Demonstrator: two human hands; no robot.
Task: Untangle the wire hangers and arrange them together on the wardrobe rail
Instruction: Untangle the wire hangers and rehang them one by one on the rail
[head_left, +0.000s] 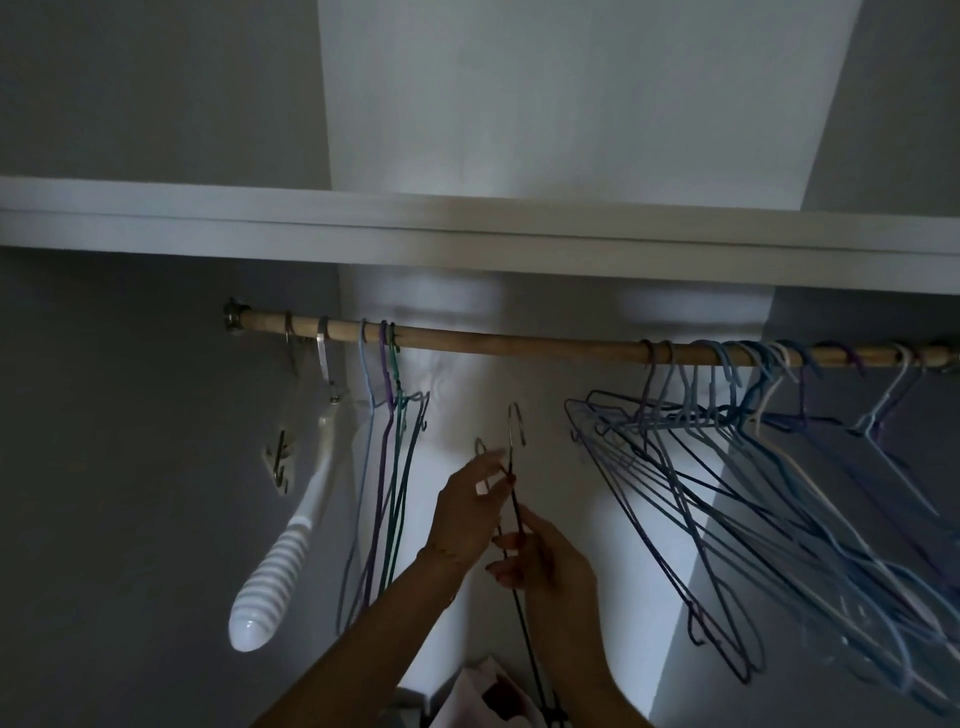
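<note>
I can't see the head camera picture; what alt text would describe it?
Two bare hands, left hand and right hand, hold dark wire hangers below a wooden wardrobe rail. A few coloured wire hangers hang left, a tangled blue bunch right.

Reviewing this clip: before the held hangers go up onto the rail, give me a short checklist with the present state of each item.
1. Left hand grips the held hangers near their hooks: ok.
2. Right hand pinches the dark wire lower down: ok.
3. Held hangers separated from each other: cannot tell; two hooks show close together and the wires overlap.
4. Bare stretch of rail above the hands for hanging: ok.
5. Right bunch of hangers untangled: not ok; they cross and lean against one another.
6. Small left group of hangers hanging straight on the rail: ok.
</note>
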